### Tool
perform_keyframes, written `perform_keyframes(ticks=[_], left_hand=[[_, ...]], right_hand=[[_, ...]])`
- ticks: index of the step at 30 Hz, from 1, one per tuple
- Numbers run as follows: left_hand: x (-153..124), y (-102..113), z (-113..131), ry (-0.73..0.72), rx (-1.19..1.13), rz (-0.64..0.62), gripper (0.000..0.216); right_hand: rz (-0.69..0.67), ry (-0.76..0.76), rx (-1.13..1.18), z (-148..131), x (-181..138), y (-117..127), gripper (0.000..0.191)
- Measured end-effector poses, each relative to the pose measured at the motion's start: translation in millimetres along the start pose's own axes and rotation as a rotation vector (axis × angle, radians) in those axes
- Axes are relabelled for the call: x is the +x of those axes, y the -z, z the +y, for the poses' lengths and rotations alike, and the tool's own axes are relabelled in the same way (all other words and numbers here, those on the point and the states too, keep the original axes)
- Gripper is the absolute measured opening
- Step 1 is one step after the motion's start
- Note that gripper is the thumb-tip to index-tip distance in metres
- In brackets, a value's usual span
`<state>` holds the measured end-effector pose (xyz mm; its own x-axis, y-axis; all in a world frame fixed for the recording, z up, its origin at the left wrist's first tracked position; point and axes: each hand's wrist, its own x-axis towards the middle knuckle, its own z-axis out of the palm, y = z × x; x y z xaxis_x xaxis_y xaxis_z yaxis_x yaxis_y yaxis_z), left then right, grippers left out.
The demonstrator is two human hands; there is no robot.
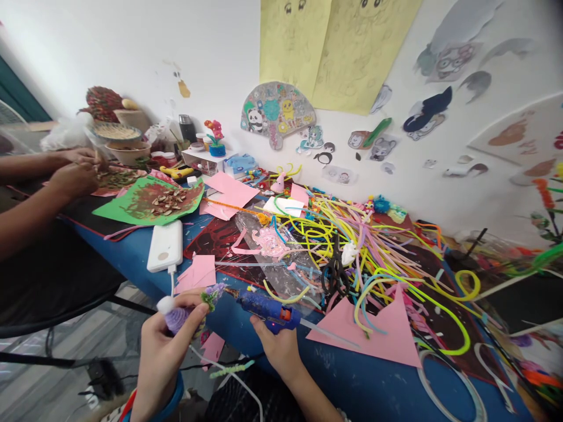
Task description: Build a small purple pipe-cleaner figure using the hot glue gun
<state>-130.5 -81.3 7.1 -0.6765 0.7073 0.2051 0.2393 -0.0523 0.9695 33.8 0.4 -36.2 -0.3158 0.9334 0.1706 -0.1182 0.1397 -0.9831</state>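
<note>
My left hand (160,346) is closed around a small purple pipe-cleaner craft piece (176,319) with a white pom-pom at one end. From my fingers sticks out a green and lilac tip (213,296). My right hand (281,349) grips a blue hot glue gun (264,310), its nozzle pointing left, close to that tip. Whether nozzle and tip touch I cannot tell. A clear glue stick (328,334) juts from the gun's back. Below my hands lies a short pale green fuzzy strip (232,369).
Yellow, blue and pink pipe cleaners (334,220) cover the table (352,375), with black scissors (336,272) among them. Pink paper (373,325) lies at the right. A white power bank (165,246) trails a cable. Another person's hands (77,170) work beside a green sheet (127,199).
</note>
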Motion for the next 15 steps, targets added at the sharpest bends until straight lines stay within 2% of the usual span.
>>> perform_keyframes(ticks=[8,11,15], left_hand=[[-5,13,-1,0.002,-0.148,-0.076,0.012],[-5,16,2,-0.005,-0.175,-0.054,0.013],[-3,17,2,-0.028,-0.182,-0.021,0.012]], right_hand=[[0.036,-0.131,0.06,4,3,-1,0.021],[-0.015,-0.196,0.129,5,9,-3,0.026],[-0.125,-0.286,0.255,3,16,-4,0.019]])
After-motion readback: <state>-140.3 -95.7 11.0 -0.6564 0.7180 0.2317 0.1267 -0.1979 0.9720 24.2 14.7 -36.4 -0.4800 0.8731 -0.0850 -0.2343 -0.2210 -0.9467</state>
